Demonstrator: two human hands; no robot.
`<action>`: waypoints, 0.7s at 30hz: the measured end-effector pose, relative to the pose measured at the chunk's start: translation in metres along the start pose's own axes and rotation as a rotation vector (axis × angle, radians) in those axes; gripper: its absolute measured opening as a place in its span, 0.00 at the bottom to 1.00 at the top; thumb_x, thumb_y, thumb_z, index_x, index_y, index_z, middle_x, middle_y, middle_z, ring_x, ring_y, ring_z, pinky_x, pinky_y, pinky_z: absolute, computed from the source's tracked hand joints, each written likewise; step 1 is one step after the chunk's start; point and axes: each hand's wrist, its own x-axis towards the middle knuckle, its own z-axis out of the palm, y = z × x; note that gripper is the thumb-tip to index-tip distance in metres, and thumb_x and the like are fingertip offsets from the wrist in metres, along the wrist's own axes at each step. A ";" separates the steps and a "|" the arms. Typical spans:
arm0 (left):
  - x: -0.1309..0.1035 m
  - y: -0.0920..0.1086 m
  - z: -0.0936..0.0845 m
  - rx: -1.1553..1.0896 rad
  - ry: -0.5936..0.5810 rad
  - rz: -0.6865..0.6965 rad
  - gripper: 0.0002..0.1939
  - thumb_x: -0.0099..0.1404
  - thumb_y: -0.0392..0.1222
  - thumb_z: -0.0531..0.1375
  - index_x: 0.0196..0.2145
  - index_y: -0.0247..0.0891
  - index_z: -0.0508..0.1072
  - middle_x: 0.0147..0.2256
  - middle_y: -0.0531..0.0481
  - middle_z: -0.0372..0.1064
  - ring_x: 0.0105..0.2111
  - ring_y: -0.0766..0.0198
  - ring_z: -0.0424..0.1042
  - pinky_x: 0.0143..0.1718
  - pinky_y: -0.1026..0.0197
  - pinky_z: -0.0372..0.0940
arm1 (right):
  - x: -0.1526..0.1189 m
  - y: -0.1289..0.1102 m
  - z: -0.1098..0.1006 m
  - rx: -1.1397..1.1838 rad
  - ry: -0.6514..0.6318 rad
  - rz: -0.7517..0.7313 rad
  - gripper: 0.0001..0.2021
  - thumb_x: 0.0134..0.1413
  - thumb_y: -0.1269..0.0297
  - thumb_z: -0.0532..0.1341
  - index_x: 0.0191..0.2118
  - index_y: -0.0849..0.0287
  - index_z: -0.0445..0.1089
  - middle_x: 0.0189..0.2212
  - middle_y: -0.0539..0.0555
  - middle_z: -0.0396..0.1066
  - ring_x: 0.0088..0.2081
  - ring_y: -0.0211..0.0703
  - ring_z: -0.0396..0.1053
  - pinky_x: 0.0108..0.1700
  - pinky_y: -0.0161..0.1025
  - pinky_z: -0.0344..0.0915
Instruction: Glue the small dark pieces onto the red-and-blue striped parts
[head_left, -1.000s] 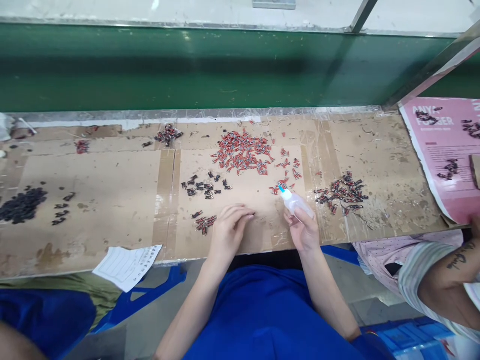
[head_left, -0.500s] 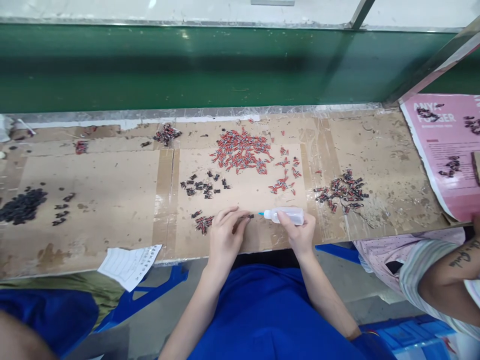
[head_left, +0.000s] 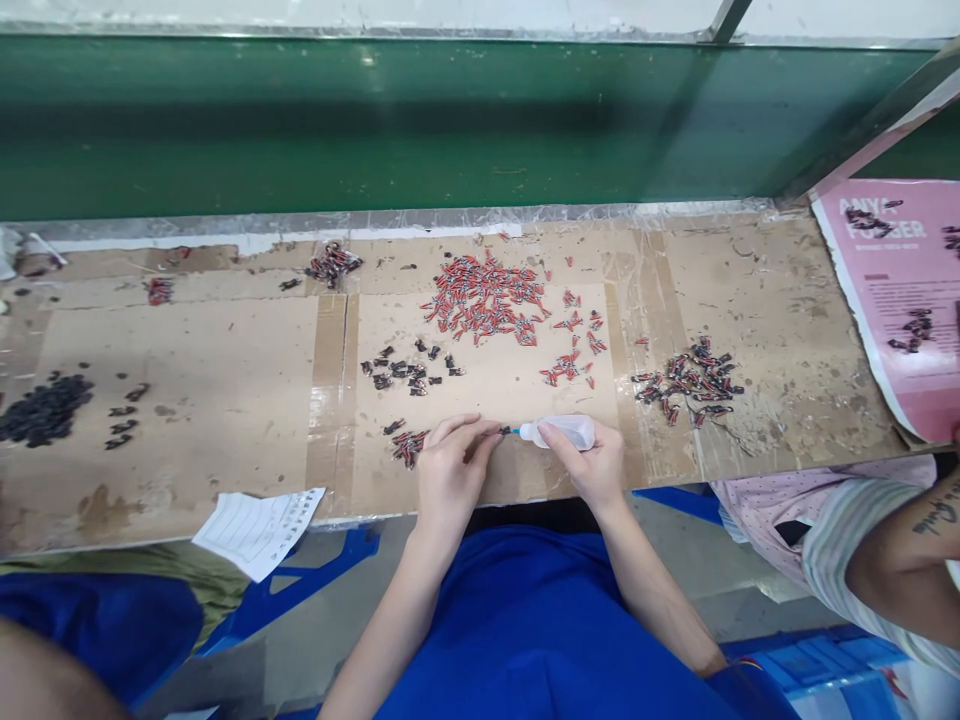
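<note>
My left hand pinches a small dark part between thumb and forefinger, close above the cardboard. A clear squeeze bottle with a thin blue tip lies on its side in my right hand, whose fingers are wrapped round it. The tip is at the dark part; whether they touch is too small to tell. Just left of my left hand lies a small heap of red-and-black parts. Beyond my hands are loose black pieces and a wide pile of red parts.
On the cardboard-covered table are black pieces at the far left and red-and-black parts at right. A paper sheet overhangs the front edge. A green panel stands behind. People sit on both sides; a tattooed arm shows at right.
The bottle in my right hand has moved left, bringing its blue tip to the small dark part. My left hand has hardly moved. The view has shifted slightly.
</note>
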 end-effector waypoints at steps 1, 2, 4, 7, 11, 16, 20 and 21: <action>0.000 0.000 0.000 0.004 -0.001 0.001 0.04 0.60 0.38 0.66 0.33 0.45 0.81 0.35 0.50 0.79 0.39 0.58 0.79 0.46 0.56 0.72 | 0.000 0.000 0.000 -0.006 0.002 -0.004 0.10 0.47 0.58 0.68 0.23 0.59 0.78 0.20 0.52 0.77 0.21 0.41 0.71 0.24 0.36 0.66; 0.000 0.000 0.000 0.008 -0.001 0.003 0.04 0.60 0.38 0.66 0.33 0.45 0.81 0.35 0.50 0.79 0.39 0.58 0.79 0.46 0.56 0.72 | 0.000 0.000 0.000 -0.014 0.005 -0.008 0.10 0.47 0.58 0.68 0.22 0.59 0.78 0.19 0.51 0.76 0.21 0.40 0.69 0.24 0.36 0.65; 0.001 0.001 0.000 0.015 -0.002 0.000 0.04 0.59 0.38 0.66 0.32 0.45 0.81 0.34 0.51 0.79 0.39 0.58 0.79 0.46 0.56 0.72 | 0.000 0.000 0.001 -0.030 0.014 -0.017 0.12 0.47 0.59 0.67 0.20 0.59 0.76 0.17 0.50 0.74 0.19 0.39 0.67 0.22 0.35 0.63; 0.001 0.002 0.000 0.011 -0.015 -0.013 0.04 0.59 0.38 0.66 0.32 0.45 0.81 0.34 0.51 0.79 0.39 0.58 0.79 0.46 0.56 0.72 | 0.000 0.001 0.001 -0.031 0.029 -0.021 0.12 0.48 0.59 0.67 0.20 0.60 0.75 0.17 0.51 0.74 0.20 0.39 0.68 0.23 0.36 0.64; 0.002 0.001 -0.001 -0.003 -0.028 -0.027 0.03 0.60 0.39 0.66 0.32 0.45 0.81 0.34 0.51 0.79 0.40 0.58 0.79 0.46 0.56 0.72 | 0.000 0.001 0.000 -0.011 0.032 -0.009 0.11 0.49 0.58 0.66 0.22 0.59 0.76 0.20 0.51 0.77 0.22 0.41 0.71 0.25 0.36 0.67; 0.002 0.000 0.000 -0.012 -0.013 -0.025 0.03 0.60 0.39 0.66 0.31 0.45 0.81 0.34 0.50 0.79 0.39 0.57 0.79 0.46 0.55 0.72 | 0.000 0.001 -0.001 0.011 0.007 0.000 0.11 0.48 0.58 0.67 0.22 0.58 0.77 0.20 0.51 0.77 0.21 0.41 0.71 0.24 0.37 0.67; 0.002 0.001 0.000 -0.006 -0.023 -0.040 0.03 0.60 0.40 0.66 0.32 0.45 0.81 0.34 0.50 0.79 0.39 0.57 0.78 0.46 0.54 0.72 | 0.000 0.001 0.000 0.015 -0.008 0.016 0.11 0.48 0.58 0.67 0.23 0.58 0.77 0.20 0.51 0.77 0.21 0.41 0.71 0.25 0.36 0.67; 0.002 0.001 0.000 -0.005 -0.024 -0.045 0.03 0.60 0.40 0.66 0.32 0.45 0.81 0.34 0.50 0.79 0.39 0.57 0.78 0.47 0.54 0.71 | 0.001 0.001 0.000 0.015 -0.013 0.017 0.11 0.48 0.57 0.67 0.22 0.59 0.77 0.19 0.51 0.76 0.21 0.41 0.70 0.25 0.36 0.67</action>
